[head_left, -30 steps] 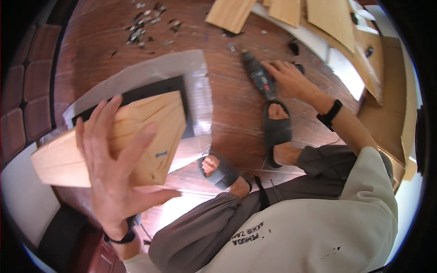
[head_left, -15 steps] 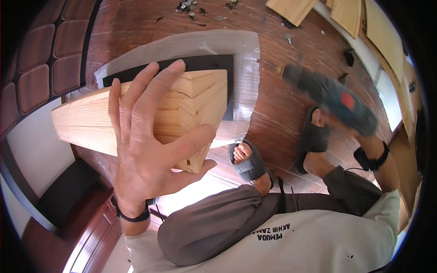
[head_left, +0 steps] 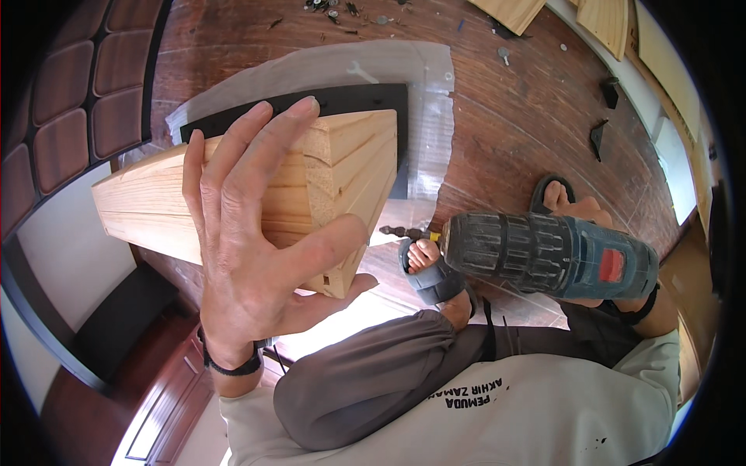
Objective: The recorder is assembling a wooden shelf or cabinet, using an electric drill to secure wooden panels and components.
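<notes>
Gripping the wooden piece (head_left: 151, 206) from above, the left hand (head_left: 256, 241) spreads its fingers across it, with the thumb at the near edge, probably to keep it from shifting. The wood lies on the left of the scene, over a black panel (head_left: 402, 140) whose far and right edges show. A foam sheet (head_left: 431, 78) sits beneath, perhaps to save the panel from floor scratches. On the right, the right hand (head_left: 587, 210), mostly hidden, grasps the drill (head_left: 544, 252), levelled so its bit (head_left: 402, 231) points left, just beside the wood's right end.
</notes>
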Demonstrator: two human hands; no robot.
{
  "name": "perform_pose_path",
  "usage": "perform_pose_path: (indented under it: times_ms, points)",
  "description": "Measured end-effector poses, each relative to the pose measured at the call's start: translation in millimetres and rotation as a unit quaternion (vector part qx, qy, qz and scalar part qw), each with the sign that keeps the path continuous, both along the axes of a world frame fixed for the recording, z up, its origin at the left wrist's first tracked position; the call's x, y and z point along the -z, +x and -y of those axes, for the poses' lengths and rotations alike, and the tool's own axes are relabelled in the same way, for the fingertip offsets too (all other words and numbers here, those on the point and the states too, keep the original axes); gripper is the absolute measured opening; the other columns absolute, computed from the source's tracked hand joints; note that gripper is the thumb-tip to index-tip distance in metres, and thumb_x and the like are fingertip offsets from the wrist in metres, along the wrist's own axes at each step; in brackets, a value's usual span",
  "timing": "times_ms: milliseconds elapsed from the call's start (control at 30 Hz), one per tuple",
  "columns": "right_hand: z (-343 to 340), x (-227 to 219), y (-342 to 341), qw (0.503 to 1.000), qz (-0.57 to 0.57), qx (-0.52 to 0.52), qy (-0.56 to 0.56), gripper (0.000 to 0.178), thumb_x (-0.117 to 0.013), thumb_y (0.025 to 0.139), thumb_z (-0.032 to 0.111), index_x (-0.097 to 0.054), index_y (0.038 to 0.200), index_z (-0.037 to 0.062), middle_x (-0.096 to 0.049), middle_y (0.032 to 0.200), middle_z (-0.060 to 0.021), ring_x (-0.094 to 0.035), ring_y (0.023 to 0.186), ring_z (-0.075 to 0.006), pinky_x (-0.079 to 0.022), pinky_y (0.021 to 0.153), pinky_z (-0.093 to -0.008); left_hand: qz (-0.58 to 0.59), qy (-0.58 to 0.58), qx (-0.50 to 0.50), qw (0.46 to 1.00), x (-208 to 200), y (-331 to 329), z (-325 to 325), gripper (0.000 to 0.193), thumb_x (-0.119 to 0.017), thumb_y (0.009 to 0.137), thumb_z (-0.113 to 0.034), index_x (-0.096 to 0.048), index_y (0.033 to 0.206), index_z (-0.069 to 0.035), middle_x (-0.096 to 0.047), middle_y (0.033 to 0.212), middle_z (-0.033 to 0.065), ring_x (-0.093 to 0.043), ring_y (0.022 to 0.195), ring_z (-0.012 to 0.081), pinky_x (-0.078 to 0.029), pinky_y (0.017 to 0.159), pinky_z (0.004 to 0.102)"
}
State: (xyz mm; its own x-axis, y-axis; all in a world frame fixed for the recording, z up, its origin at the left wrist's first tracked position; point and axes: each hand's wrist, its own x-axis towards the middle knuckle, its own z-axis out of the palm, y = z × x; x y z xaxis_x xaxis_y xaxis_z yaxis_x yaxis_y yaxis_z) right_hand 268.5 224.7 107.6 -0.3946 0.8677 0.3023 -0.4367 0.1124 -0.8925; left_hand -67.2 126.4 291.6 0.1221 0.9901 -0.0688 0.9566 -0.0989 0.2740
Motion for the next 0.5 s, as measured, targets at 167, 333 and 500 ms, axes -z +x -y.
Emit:
perform_pose_path:
  times_ms: [167,333,500]
  points:
    - [-31,-33,-4,0.970,0.100,-0.216,0.048,0.044,-0.079,0.074,0.053,-0.070,0.080,0.0096,-0.065,0.070,0.0018,-0.060,0.064,-0.0107,-0.047,0.069,-0.0300,-0.001,-0.006,0.000,1.000,-3,-1,1,0.049,-0.090,0.048,-0.037,-0.066,0.089,-0.024,-0.042,0.144,0.0262,-0.041,0.131,0.0452,-0.024,0.107,0.0654]
    - [-46,-60,-12,0.885,0.198,-0.411,0.094,0.048,-0.077,0.077,0.050,-0.072,0.098,0.0076,-0.072,0.090,-0.0002,-0.066,0.083,-0.0142,-0.048,0.078,-0.0311,0.006,-0.005,0.001,1.000,2,-2,3,0.050,-0.090,0.049,-0.038,-0.066,0.090,-0.025,-0.042,0.145,0.0256,-0.041,0.132,0.0449,-0.023,0.108,0.0652]
    - [-49,-76,-25,0.875,0.283,-0.387,0.070,0.052,-0.070,0.080,0.057,-0.072,0.092,0.0059,-0.072,0.086,-0.0043,-0.066,0.070,-0.0182,-0.050,0.077,-0.0319,-0.002,-0.008,-0.009,1.000,-2,-2,5,0.050,-0.091,0.049,-0.037,-0.066,0.090,-0.026,-0.041,0.145,0.0251,-0.040,0.132,0.0445,-0.023,0.108,0.0649]
